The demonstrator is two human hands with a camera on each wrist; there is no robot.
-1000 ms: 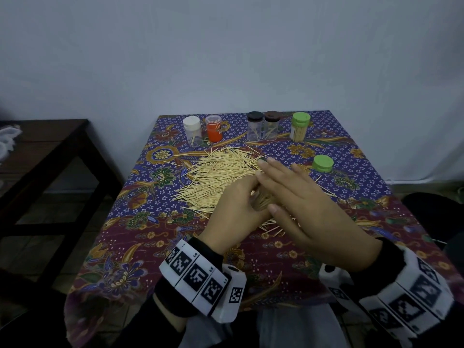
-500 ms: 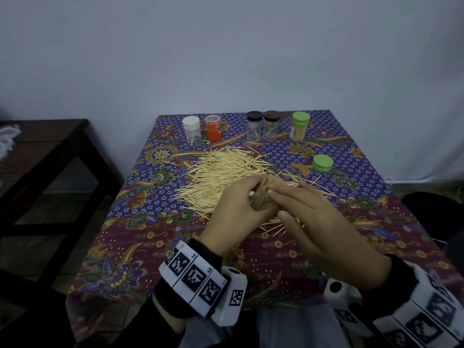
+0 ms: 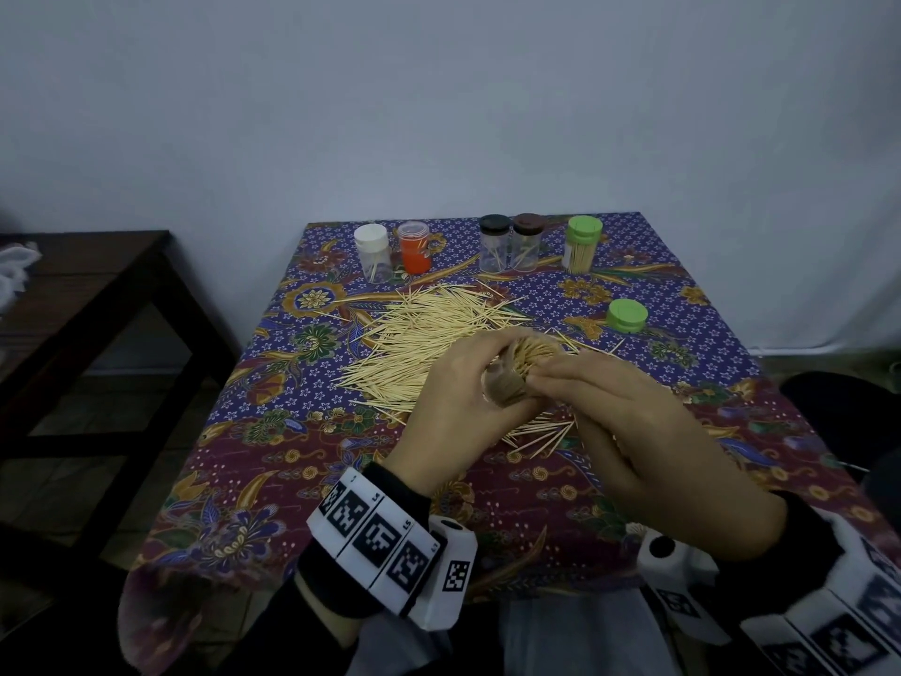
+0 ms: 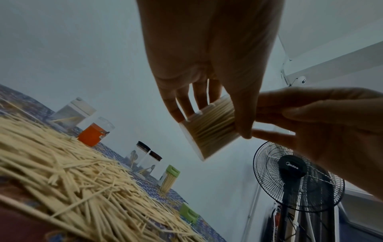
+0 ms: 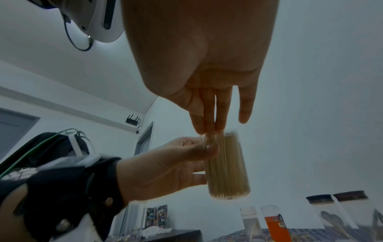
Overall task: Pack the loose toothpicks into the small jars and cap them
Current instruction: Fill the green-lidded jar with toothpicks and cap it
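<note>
A clear small jar (image 3: 516, 378) packed with toothpicks is gripped in my left hand (image 3: 475, 378) above the table, its uncapped mouth tilted up and away. My right hand (image 3: 556, 378) touches the rim of the jar (image 5: 228, 167) with straight fingertips (image 5: 208, 127); I see nothing held between them. In the left wrist view the jar (image 4: 209, 131) lies between both hands. A big pile of loose toothpicks (image 3: 429, 334) lies on the cloth just beyond. A loose green cap (image 3: 627, 315) sits to the right of it.
Along the far edge of the patterned tablecloth (image 3: 341, 480) stand a white-capped jar (image 3: 373, 251), an orange jar (image 3: 413, 246), black-capped (image 3: 494, 241) and brown-capped (image 3: 527, 241) jars, and a full green-capped jar (image 3: 582, 243). A dark side table (image 3: 97, 285) stands left. A fan (image 4: 294, 172) stands to the right.
My right hand, laid flat over the jar a second ago, has drawn back toward me; its fingertips now touch the rim and the toothpick-filled mouth shows. The left hand keeps its grip.
</note>
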